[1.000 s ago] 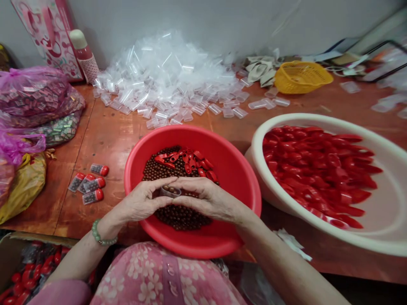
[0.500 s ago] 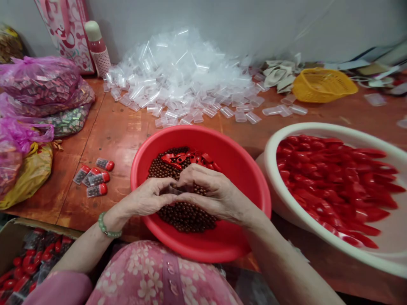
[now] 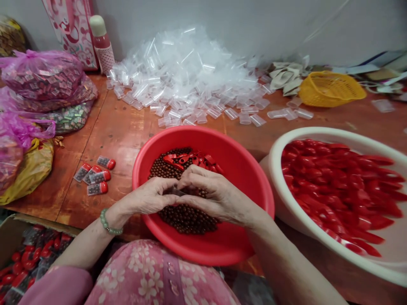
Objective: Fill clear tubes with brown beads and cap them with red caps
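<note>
We see the left hand (image 3: 148, 197) and right hand (image 3: 213, 195) curled nearly shut around a clear plastic tube (image 3: 179, 191) (lying crosswise, mostly hidden) above brown beads (image 3: 187, 221).

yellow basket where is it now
In the head view, the yellow plastic basket sits at the far right of the wooden table, just right of crumpled beige pieces and beyond the white basin.

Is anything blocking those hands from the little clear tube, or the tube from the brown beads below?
Nothing visible does. The left hand and right hand are cupped directly around the clear plastic tube, and the brown beads lie just beneath it in the red plastic basin.
</note>
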Motion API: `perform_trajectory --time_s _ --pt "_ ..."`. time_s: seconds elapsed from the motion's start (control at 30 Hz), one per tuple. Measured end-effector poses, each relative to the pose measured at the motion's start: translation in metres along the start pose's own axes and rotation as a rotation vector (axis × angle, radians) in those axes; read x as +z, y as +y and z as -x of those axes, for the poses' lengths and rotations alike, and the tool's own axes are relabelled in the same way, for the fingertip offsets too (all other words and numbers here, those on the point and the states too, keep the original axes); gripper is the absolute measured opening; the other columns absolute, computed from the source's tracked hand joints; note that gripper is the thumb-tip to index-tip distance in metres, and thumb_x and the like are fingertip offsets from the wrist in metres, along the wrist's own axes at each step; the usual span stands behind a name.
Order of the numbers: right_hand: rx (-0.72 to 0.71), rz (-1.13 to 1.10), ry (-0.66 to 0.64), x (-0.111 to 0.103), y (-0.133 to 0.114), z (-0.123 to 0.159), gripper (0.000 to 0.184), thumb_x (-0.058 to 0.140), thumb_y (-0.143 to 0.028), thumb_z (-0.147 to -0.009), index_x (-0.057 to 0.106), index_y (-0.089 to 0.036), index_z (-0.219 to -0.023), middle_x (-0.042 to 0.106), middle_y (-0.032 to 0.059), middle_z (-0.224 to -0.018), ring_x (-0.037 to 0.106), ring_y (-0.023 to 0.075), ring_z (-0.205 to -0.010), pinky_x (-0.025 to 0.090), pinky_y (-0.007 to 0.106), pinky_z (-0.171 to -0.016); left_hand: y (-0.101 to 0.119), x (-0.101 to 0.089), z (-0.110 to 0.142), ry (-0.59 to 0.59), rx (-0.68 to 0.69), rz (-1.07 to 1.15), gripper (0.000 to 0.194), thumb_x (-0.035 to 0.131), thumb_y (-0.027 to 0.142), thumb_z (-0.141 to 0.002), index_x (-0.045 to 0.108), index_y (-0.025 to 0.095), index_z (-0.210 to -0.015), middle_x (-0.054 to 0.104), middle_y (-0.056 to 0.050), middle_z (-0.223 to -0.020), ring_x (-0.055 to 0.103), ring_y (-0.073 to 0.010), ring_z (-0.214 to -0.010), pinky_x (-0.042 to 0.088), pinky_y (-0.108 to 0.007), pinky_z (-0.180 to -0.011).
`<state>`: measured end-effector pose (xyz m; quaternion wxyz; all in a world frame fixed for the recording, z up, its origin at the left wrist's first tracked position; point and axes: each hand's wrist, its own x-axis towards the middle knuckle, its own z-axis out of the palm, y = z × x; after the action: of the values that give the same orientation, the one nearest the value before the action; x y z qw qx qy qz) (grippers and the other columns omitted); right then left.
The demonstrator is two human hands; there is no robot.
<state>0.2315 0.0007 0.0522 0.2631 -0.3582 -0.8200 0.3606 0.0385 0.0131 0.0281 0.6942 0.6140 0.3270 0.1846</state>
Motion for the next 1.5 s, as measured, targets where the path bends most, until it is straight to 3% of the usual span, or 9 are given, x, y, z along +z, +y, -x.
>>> perform_trajectory --time_s 0.1,0.27,0.43,0.5,0.63,0.73,1.0,1.17,1.5 --pt "-0.003 -0.022 0.028 0.001 0.002 -0.002 0.018 0.06 -0.031 -0.089 0.054 -0.019 -0.076 0.054 0.0017 -0.079 0.052 0.012 -0.071 0.044 0.024 -0.063 0.0 -0.001 -0.001 0.018 -0.009 -0.001 0.012 0.062 0.024 -0.08 0.063 0.013 -0.08 0.056 0.002 -0.07 0.046 -0.0093 -0.064 0.04 -0.02 -0.06" --pt "0.094 -0.08 0.091 0.003 0.008 0.007 0.03 0.062 -0.034 -0.087 0.043 -0.02 -0.067 0.051 -0.0005 -0.071 0.048 0.0112 -0.064 0.041 0.023 -0.059 0.002 -0.002 -0.003 0.016 -0.028 0.055 0.011 0.061 0.018 -0.079 0.066 0.014 -0.088 0.061 0.0 -0.074 0.051 -0.0093 -0.067 0.041 -0.021 -0.064" --pt "0.311 0.038 -0.136 -0.015 0.019 0.014 0.024 0.062 -0.038 -0.086 0.052 -0.019 -0.074 0.059 -0.0011 -0.069 0.052 0.0115 -0.061 0.04 0.023 -0.058 0.005 -0.001 -0.003 0.142 -0.046 0.219 0.018 0.065 0.023 -0.077 0.063 0.014 -0.092 0.068 -0.005 -0.086 0.06 -0.0121 -0.076 0.045 -0.025 -0.072" --pt "0.373 0.183 -0.226 -0.021 0.028 0.003 0.021 0.06 -0.036 -0.087 0.056 -0.019 -0.077 0.062 -0.0003 -0.069 0.054 0.0125 -0.061 0.041 0.024 -0.059 0.005 -0.001 -0.003 0.237 -0.042 0.287 0.022 0.067 0.026 -0.076 0.061 0.015 -0.094 0.068 -0.005 -0.087 0.061 -0.0124 -0.078 0.046 -0.026 -0.075" --pt "0.422 0.624 -0.222 -0.018 0.052 -0.037 0.013 0.053 -0.025 -0.09 0.062 -0.017 -0.091 0.068 0.0072 -0.09 0.063 0.0173 -0.079 0.043 0.026 -0.068 0.006 0.0 -0.003 0.421 0.005 0.314 0.021 0.069 0.028 -0.076 0.059 0.016 -0.09 0.066 -0.001 -0.078 0.06 -0.0104 -0.072 0.046 -0.024 -0.074" --pt "0.407 0.684 -0.247 -0.006 0.068 -0.064 0.021 0.051 -0.026 -0.091 0.062 -0.015 -0.104 0.067 0.0122 -0.104 0.063 0.022 -0.095 0.044 0.028 -0.078 0.006 -0.001 -0.004 0.495 0.017 0.316 0.021 0.07 0.029 -0.076 0.058 0.016 -0.088 0.065 0.0 -0.075 0.059 -0.0106 -0.071 0.046 -0.024 -0.072" --pt "0.368 0.777 -0.328 0.028 0.082 -0.079 0.027 0.044 -0.019 -0.091 0.06 -0.007 -0.109 0.06 0.0209 -0.109 0.063 0.0269 -0.096 0.046 0.034 -0.083 0.007 0.0 -0.007 0.496 0.02 0.336 0.019 0.068 0.027 -0.077 0.058 0.016 -0.088 0.064 0.0 -0.076 0.059 -0.0105 -0.073 0.047 -0.024 -0.074" --pt "0.314 0.772 -0.348 0.027 0.08 -0.073 0.027 0.04 -0.019 -0.093 0.059 -0.011 -0.11 0.062 0.0182 -0.109 0.06 0.0273 -0.105 0.043 0.037 -0.092 0.006 0.0 -0.007 0.541 0.022 0.32 0.019 0.068 0.024 -0.077 0.059 0.016 -0.092 0.062 0.001 -0.074 0.058 -0.0087 -0.068 0.046 -0.022 -0.07" --pt "0.446 0.608 -0.209 0.028 0.083 -0.065 0.024 0.049 -0.016 -0.088 0.064 -0.007 -0.104 0.068 0.0206 -0.104 0.064 0.0279 -0.1 0.046 0.035 -0.087 0.001 -0.002 -0.009 0.551 0.084 0.341 0.022 0.069 0.028 -0.075 0.057 0.016 -0.089 0.062 0.002 -0.073 0.058 -0.0089 -0.067 0.047 -0.023 -0.069"
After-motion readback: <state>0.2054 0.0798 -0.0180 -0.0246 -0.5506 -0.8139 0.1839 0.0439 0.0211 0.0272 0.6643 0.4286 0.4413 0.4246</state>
